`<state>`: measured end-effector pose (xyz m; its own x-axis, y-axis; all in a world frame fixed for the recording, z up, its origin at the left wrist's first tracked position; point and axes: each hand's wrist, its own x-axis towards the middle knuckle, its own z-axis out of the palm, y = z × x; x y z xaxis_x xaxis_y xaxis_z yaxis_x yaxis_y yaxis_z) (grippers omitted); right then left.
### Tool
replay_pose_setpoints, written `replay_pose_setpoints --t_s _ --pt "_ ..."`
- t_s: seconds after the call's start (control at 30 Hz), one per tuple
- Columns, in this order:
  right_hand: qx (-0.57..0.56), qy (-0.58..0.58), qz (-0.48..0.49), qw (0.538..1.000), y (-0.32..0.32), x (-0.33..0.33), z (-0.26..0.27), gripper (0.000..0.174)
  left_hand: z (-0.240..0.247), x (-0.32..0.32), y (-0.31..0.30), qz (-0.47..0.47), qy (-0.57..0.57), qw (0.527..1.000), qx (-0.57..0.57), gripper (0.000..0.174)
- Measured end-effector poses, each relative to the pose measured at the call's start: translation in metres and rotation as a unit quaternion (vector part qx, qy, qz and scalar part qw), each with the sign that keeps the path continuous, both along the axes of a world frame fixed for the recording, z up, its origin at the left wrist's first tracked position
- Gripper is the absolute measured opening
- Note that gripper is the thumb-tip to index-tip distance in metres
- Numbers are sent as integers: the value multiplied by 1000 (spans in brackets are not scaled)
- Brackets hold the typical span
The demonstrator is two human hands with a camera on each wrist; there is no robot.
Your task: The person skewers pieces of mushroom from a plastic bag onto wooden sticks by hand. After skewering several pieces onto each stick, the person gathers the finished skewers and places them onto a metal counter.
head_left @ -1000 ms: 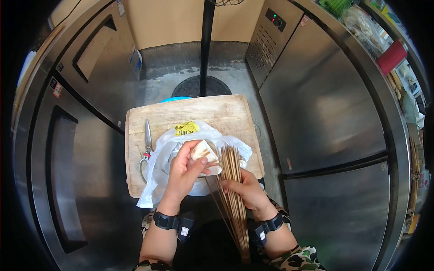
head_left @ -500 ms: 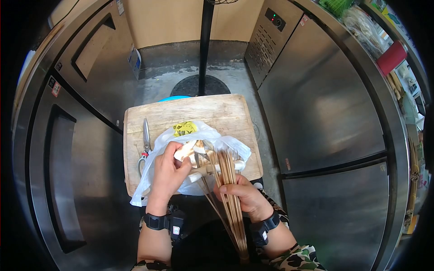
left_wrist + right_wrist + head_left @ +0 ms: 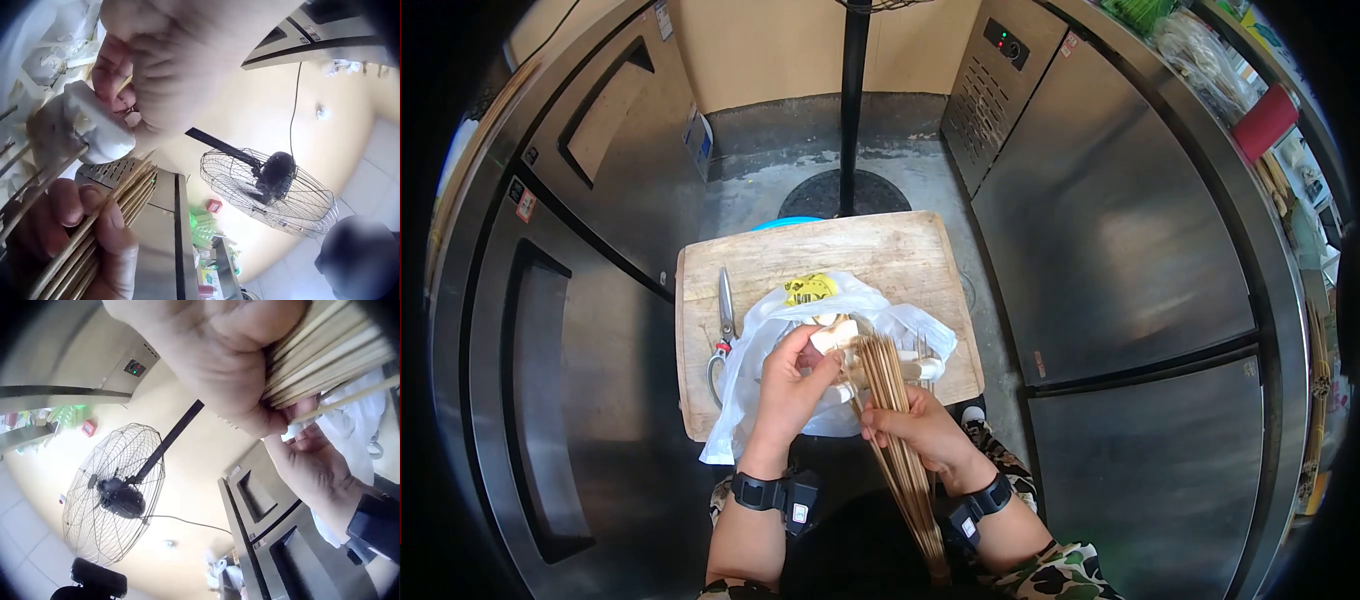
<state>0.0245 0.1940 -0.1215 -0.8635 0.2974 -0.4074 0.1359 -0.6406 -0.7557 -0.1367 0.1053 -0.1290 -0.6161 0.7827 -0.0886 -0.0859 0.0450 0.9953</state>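
Observation:
My left hand [image 3: 788, 392] pinches a thick white food slice [image 3: 834, 337] with brown patches, between thumb and fingers. My right hand [image 3: 928, 432] grips a bundle of bamboo skewers [image 3: 888, 385], their tips pointing away from me. In the left wrist view a single skewer [image 3: 47, 186] from beside the bundle meets the face of the white slice [image 3: 103, 131]. More white pieces [image 3: 925, 370] lie behind the skewer tips, over an open white plastic bag [image 3: 735, 405] with a yellow print. The hands and the bundle hide part of the bag.
The bag rests on a wooden cutting board [image 3: 890, 238], with scissors [image 3: 725, 305] at its left. Steel refrigerator cabinets [image 3: 600, 380] stand close on both sides. Beyond the board a black pole [image 3: 852, 120] rises from a round base [image 3: 880, 190]; a caged fan [image 3: 275, 181] shows in the wrist views.
My left hand first moved left and down with the white slice, then came back right beside the skewer tips. The bundle has shifted slightly left in my right hand, tips closer to the slice.

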Motion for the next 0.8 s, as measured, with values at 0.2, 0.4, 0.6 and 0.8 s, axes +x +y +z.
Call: replay_pose_setpoints --t_s 0.2,0.4,0.6,0.8 --pt "2 11 0 1000 -1 1 4 7 8 2 6 58 -52 988 137 33" --pt "-6 12 9 1000 1 3 5 9 12 4 6 62 2 992 113 32" --pt "-3 11 6 1000 0 3 10 7 19 4 5 62 162 981 90 35" --pt "-3 22 7 1000 1 6 8 8 22 8 7 94 170 971 142 33"
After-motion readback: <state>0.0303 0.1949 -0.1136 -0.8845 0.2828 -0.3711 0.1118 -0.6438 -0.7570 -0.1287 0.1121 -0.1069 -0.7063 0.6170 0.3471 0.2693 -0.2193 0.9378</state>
